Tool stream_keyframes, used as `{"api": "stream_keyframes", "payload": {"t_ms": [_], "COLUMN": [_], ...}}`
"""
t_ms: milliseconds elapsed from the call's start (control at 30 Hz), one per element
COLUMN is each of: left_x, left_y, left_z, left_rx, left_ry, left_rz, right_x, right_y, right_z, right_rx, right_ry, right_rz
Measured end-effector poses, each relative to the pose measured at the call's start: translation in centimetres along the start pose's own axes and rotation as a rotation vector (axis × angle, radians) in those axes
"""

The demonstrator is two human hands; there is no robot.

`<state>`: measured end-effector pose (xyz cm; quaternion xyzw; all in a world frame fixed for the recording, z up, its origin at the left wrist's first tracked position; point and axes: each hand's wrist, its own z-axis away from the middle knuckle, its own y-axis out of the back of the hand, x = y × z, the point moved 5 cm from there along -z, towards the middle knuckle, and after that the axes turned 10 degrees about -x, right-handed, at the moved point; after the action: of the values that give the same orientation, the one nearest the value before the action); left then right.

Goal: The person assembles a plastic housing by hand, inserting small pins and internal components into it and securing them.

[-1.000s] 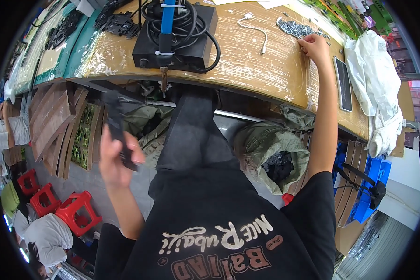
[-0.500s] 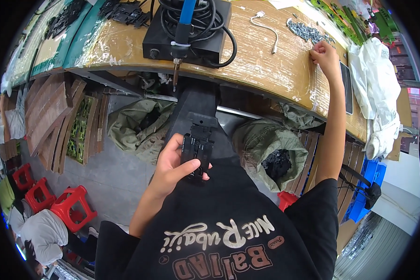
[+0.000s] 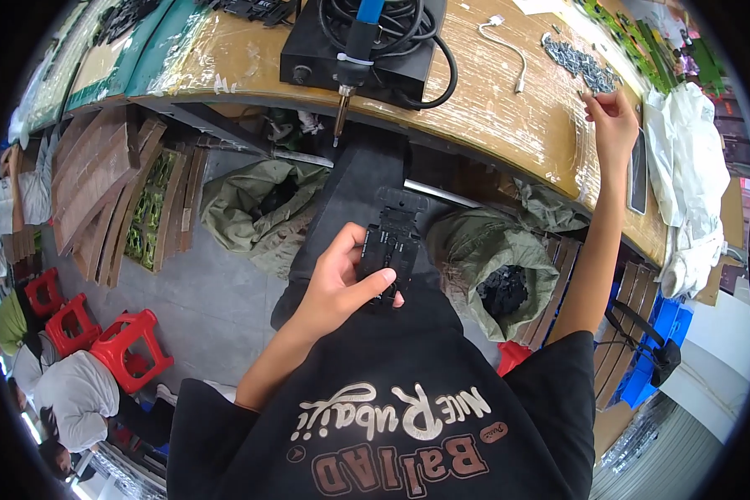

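Observation:
My left hand (image 3: 332,287) is closed around a flat black plastic part (image 3: 394,236), held over my lap with the thumb across its face. A narrower end of the part sticks out beyond the fingers toward the table. On the right side of the table, my right hand (image 3: 615,123) is pinched together just by the near edge of a pile of small grey metal pieces (image 3: 573,60). Something tiny may be between these fingertips, but it is too small to make out.
A soldering iron (image 3: 356,50) points down past the table edge, in front of a black box (image 3: 308,68) with coiled cable. A white cable (image 3: 508,46) lies beside the pile. Two green sacks (image 3: 258,208) stand below; white cloth (image 3: 683,158) hangs at the right.
The view has shifted, so most things appear further right. My right hand stays pinched by the metal pieces, now slightly drawn back from them. My left hand keeps holding the black plastic part.

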<state>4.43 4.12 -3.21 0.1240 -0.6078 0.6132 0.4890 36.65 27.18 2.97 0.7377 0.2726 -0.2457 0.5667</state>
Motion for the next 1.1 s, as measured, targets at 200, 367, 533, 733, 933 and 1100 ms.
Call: {"api": "stream_keyframes", "payload": {"t_ms": [200,367,533,733,933,1100], "left_x": [-0.1,0.2,0.3,0.4,0.4,1.2], "left_y": [-0.4,-1.0,-0.8,-0.5,-0.2,-0.9], "left_z": [-0.5,-1.0,-1.1,-1.0,-0.9,-1.1], "left_rx": [0.024,0.04,0.051,0.151,0.187,0.239], "left_ry": [0.013,-0.01,-0.012,-0.017,-0.135,-0.308], "left_rz": [-0.012,0.022,0.01,0.04,0.197,0.14], "right_x": [-4.0,-4.7,-5.2,-5.6,-8.2,-11.5], "right_y": [-3.2,-5.3,-5.3,-4.7,-4.4,-6.5], "right_z": [3.0,3.4,3.5,4.1,7.1,13.5], "right_rx": [-0.133,-0.281,-0.308,-0.215,-0.181,-0.346], "right_ry": [0.082,0.126,0.061,0.08,0.096,-0.008], "right_rz": [-0.179,-0.084,-0.089,-0.223,-0.547,-1.142]}}
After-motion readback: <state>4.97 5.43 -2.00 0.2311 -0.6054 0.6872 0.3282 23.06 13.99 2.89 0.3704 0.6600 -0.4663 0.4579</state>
